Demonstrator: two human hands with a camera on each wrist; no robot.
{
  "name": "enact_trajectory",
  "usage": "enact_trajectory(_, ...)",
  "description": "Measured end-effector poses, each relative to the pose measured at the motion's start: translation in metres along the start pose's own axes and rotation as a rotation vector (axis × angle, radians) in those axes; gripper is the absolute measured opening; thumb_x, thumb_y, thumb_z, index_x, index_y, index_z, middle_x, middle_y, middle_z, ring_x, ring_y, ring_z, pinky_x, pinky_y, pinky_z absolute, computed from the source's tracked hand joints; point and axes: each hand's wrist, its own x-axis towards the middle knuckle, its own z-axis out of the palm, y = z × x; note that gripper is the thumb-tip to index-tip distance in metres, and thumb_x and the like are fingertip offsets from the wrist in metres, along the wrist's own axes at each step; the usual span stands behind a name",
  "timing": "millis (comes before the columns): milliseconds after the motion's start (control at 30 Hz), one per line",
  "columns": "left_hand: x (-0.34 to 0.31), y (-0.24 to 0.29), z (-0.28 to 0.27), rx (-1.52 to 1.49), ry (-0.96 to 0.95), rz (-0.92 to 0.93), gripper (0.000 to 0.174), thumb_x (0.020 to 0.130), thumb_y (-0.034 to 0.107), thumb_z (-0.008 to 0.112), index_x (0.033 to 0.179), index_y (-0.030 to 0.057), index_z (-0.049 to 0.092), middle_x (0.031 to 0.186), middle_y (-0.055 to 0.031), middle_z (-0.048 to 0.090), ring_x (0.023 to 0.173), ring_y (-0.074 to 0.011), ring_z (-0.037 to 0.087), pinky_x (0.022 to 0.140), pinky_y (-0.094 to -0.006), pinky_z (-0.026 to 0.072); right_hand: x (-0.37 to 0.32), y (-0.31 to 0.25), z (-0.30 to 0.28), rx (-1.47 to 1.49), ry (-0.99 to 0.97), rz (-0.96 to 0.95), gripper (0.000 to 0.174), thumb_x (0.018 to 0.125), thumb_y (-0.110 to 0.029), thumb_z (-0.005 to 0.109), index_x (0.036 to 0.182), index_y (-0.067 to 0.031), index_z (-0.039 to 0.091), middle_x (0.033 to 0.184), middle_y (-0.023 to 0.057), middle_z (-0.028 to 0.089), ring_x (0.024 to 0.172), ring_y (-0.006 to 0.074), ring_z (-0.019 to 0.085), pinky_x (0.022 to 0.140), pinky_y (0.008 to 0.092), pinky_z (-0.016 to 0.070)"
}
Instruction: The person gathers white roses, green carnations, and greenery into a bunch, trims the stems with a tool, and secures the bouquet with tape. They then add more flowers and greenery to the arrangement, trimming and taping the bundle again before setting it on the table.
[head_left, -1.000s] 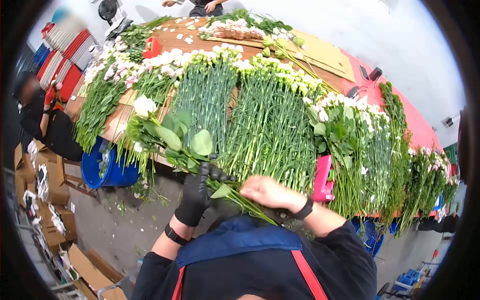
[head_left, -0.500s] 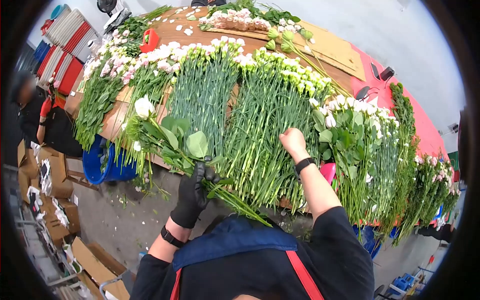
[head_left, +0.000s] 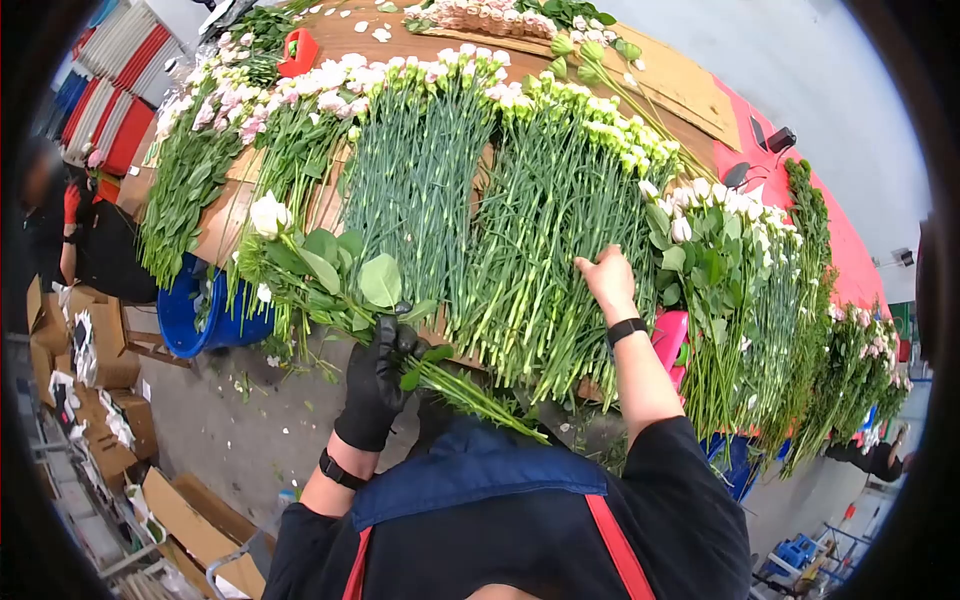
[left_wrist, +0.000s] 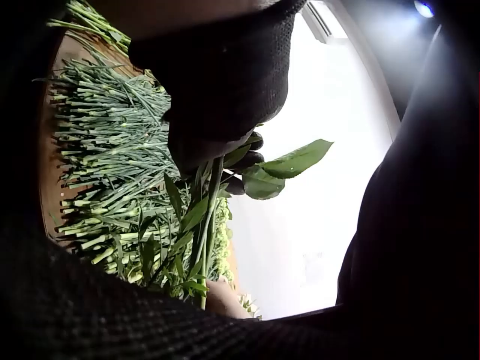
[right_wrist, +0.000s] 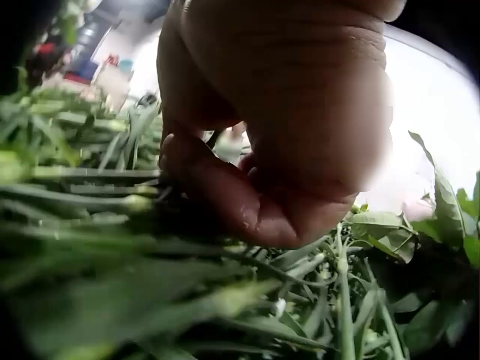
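Observation:
My black-gloved left hand [head_left: 377, 385] grips a mixed bunch of stems with a white rose [head_left: 269, 215] and broad green leaves [head_left: 380, 281]. Its lower stems [head_left: 480, 400] point toward my body. In the left wrist view, the gripped stems [left_wrist: 211, 217] run below the glove [left_wrist: 225, 82]. Over the row of green-stemmed flowers [head_left: 540, 220] is my bare right hand [head_left: 610, 283]. The right wrist view has its curled fingers [right_wrist: 262, 214] low against green stems [right_wrist: 82, 202]; whether they pinch one I cannot tell.
Pink flowers [head_left: 215, 110] lie left on the table, white roses [head_left: 700, 200] right. A pink holder [head_left: 669, 345] is beside my right forearm. Below the table's left edge stands a blue bucket [head_left: 200, 330]. Another person [head_left: 95, 240] is at the far left.
My right hand has left the lower stems of the held bunch and moved up and right over the row of flowers. The left hand still grips the bunch.

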Motion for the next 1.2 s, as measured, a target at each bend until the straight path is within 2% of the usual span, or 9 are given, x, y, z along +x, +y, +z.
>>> enact_trajectory(100, -0.006, 0.017, -0.012, -0.028, -0.035, -0.026, 0.028, 0.099, 0.026, 0.050, 0.113, 0.0021, 0.051, 0.075, -0.0012, 0.043, 0.074, -0.0175, 0.046, 0.073, -0.0335, 0.0425, -0.015, 0.005, 0.002, 0.055, 0.171, 0.114, 0.049, 0.076, -0.043, 0.071, 0.094, 0.0014, 0.060, 0.087, 0.0228, 0.066, 0.086, 0.0396, 0.064, 0.078, 0.0435, 0.0497)
enact_trajectory(267, -0.014, 0.048, -0.040, -0.021, -0.086, -0.018, 0.032, 0.096, 0.027, 0.052, 0.115, 0.0011, 0.050, 0.075, -0.0005, 0.042, 0.075, -0.0159, 0.044, 0.076, -0.0342, 0.0410, -0.005, 0.054, 0.020, 0.140, 0.089, 0.032, 0.032, 0.081, -0.029, 0.068, 0.081, 0.0030, 0.067, 0.068, 0.0138, 0.065, 0.065, 0.0189, 0.062, 0.063, 0.0333, 0.0479)
enact_trajectory(400, -0.018, 0.068, -0.072, -0.062, -0.155, 0.011, 0.036, 0.096, 0.029, 0.054, 0.120, 0.0028, 0.050, 0.075, 0.0010, 0.044, 0.074, -0.0164, 0.047, 0.074, -0.0330, 0.0424, -0.032, -0.009, -0.025, 0.414, 0.348, -0.116, 0.025, 0.086, -0.021, 0.062, 0.092, 0.0029, 0.067, 0.064, 0.0047, 0.062, 0.055, 0.0078, 0.049, 0.054, 0.0265, 0.0411)
enact_trajectory(633, -0.026, 0.097, -0.105, -0.056, -0.126, 0.010, 0.037, 0.098, 0.031, 0.051, 0.122, 0.0035, 0.049, 0.076, 0.0009, 0.042, 0.075, -0.0159, 0.046, 0.075, -0.0322, 0.0428, -0.065, -0.174, -0.006, 0.885, -0.069, -0.134, 0.021, 0.087, -0.020, 0.065, 0.098, -0.0020, 0.063, 0.067, -0.0023, 0.055, 0.047, 0.0042, 0.041, 0.041, 0.0215, 0.0339)
enact_trajectory(833, -0.039, 0.126, -0.124, 0.032, -0.065, 0.074, 0.034, 0.098, 0.027, 0.050, 0.119, 0.0005, 0.048, 0.077, -0.0029, 0.044, 0.077, -0.0184, 0.045, 0.077, -0.0347, 0.0408, 0.037, -0.209, 0.139, 0.531, -0.003, -0.207, 0.020, 0.081, -0.022, 0.069, 0.077, -0.0036, 0.064, 0.058, 0.0022, 0.055, 0.047, 0.0113, 0.052, 0.042, 0.0281, 0.0418)
enact_trajectory(1000, -0.042, 0.139, -0.134, -0.036, -0.025, 0.076, 0.029, 0.098, 0.026, 0.051, 0.116, 0.0039, 0.048, 0.077, -0.0029, 0.043, 0.077, -0.0190, 0.046, 0.076, -0.0357, 0.0418, 0.019, -0.240, 0.131, 0.209, -0.044, -0.172, 0.025, 0.071, -0.023, 0.067, 0.076, 0.0009, 0.065, 0.078, 0.0208, 0.065, 0.076, 0.0358, 0.064, 0.073, 0.0414, 0.0494)
enact_trajectory(1133, -0.031, 0.140, -0.155, -0.045, -0.047, 0.089, 0.029, 0.097, 0.026, 0.052, 0.115, 0.0043, 0.048, 0.076, -0.0019, 0.042, 0.074, -0.0184, 0.046, 0.076, -0.0350, 0.0417, -0.005, -0.239, 0.096, 0.393, 0.131, -0.186, 0.021, 0.072, -0.020, 0.060, 0.071, 0.0011, 0.060, 0.067, 0.0167, 0.063, 0.064, 0.0289, 0.062, 0.066, 0.0378, 0.0486)
enact_trajectory(1167, -0.028, 0.139, -0.157, -0.084, -0.074, 0.082, 0.030, 0.098, 0.026, 0.051, 0.116, 0.0033, 0.049, 0.076, -0.0014, 0.042, 0.075, -0.0177, 0.045, 0.075, -0.0342, 0.0413, -0.005, -0.230, 0.091, 0.540, 0.144, -0.251, 0.019, 0.074, -0.014, 0.062, 0.062, -0.0013, 0.055, 0.061, 0.0072, 0.062, 0.050, 0.0124, 0.051, 0.048, 0.0301, 0.0399)
enact_trajectory(1200, -0.025, 0.139, -0.157, -0.122, -0.101, 0.075, 0.031, 0.098, 0.026, 0.051, 0.117, 0.0024, 0.049, 0.075, -0.0009, 0.041, 0.075, -0.0171, 0.044, 0.074, -0.0334, 0.0408, -0.016, -0.228, 0.078, 0.619, 0.083, -0.238, 0.018, 0.078, -0.014, 0.063, 0.065, -0.0032, 0.056, 0.063, 0.0053, 0.063, 0.049, 0.0094, 0.048, 0.046, 0.0270, 0.0368)
